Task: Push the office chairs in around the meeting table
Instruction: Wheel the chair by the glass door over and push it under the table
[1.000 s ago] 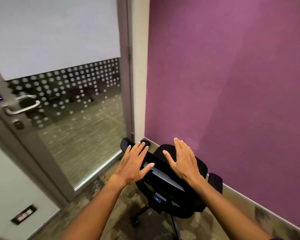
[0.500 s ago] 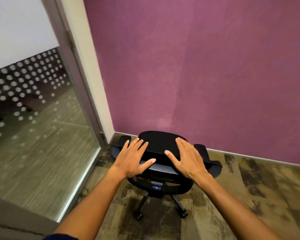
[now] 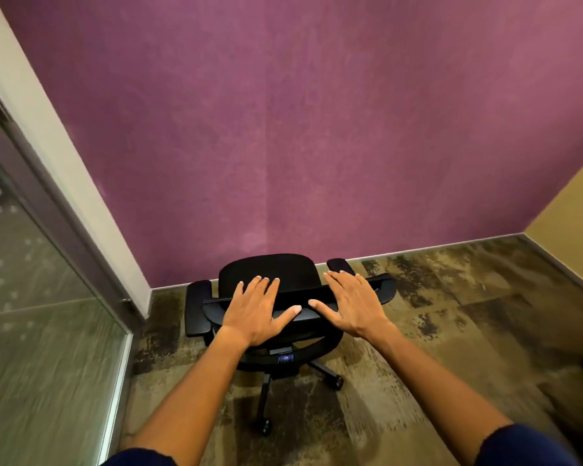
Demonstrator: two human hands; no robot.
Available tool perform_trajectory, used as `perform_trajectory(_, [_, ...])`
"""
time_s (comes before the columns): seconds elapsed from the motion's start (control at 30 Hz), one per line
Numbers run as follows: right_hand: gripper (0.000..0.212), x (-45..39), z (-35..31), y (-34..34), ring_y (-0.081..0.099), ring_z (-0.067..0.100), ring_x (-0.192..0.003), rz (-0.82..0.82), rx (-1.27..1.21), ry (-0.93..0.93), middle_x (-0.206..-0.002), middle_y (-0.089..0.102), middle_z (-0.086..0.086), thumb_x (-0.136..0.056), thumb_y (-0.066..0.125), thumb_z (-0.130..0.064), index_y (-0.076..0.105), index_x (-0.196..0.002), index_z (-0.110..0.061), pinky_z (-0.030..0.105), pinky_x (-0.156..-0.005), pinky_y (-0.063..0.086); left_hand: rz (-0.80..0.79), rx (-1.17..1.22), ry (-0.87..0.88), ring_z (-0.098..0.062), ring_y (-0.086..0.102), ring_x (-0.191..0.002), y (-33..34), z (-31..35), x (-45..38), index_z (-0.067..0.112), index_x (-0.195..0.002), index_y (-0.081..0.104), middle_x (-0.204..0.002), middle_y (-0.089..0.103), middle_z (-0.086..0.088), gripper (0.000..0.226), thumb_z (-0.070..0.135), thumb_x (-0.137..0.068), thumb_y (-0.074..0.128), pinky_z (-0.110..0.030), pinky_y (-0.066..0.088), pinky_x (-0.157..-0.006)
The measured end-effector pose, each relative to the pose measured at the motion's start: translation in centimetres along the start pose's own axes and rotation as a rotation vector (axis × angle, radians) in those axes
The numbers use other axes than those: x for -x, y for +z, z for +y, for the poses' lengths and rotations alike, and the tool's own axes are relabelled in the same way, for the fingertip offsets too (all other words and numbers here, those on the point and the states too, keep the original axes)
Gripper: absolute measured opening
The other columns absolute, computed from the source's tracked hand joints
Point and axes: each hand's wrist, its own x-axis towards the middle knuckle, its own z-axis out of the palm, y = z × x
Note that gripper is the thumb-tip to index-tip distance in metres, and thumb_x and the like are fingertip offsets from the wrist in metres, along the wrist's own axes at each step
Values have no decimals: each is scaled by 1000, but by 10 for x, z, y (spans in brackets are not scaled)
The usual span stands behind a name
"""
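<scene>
A black office chair on castors stands in the corner, close to the purple wall, with its backrest towards me. My left hand lies flat over the left part of the backrest's top edge, fingers spread. My right hand lies the same way over the right part, near the right armrest. Neither hand is curled around the frame. The left armrest sticks out beside my left wrist. No meeting table is in view.
The purple wall rises just beyond the chair. A glass panel with a grey frame runs along the left. A yellow wall closes the right side. Patterned brown carpet spreads to the right of the chair.
The view has swung to the right, away from the glass door. The chair has turned from a slant to square on, its back facing me. Both hands stay spread over the backrest.
</scene>
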Motion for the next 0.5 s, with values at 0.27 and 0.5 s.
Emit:
perform_trajectory(0.27, [122, 5, -41, 2, 30, 24, -148, -32, 67, 64, -159, 39, 4, -75, -17, -90, 34, -156, -15, 48, -122, 19, 11, -23, 37, -27, 19, -151, -3, -37, 10, 14, -157, 23, -160, 32, -11, 121, 89, -70, -14, -50, 16, -122])
perform_trajectory(0.5, [97, -6, -36, 0, 61, 27, -88, 73, 103, 25, -97, 69, 6, -88, 3, -86, 66, -109, -15, 41, -80, 43, 90, -85, 65, -27, 60, -113, -4, -41, 2, 11, -141, 48, -126, 65, -10, 121, 88, -73, -14, -43, 46, -95])
